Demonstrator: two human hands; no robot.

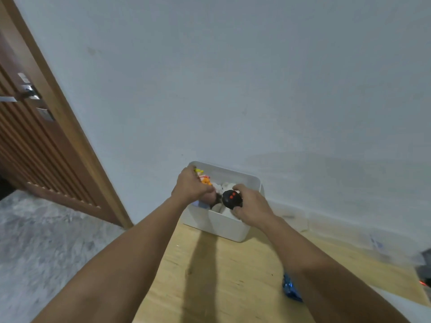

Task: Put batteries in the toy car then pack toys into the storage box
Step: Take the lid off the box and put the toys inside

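My right hand (250,206) clamps a round black toy with red buttons (231,199) over the white plastic storage box (224,226); my left hand (192,185) is curled inside it, its fingers' grip hidden, perhaps on a toy.

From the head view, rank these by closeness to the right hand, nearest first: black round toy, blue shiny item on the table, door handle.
1. Black round toy: held in the right hand, over the white storage box.
2. Blue shiny item: on the table, beside the right forearm.
3. Door handle: far left, on the wooden door.
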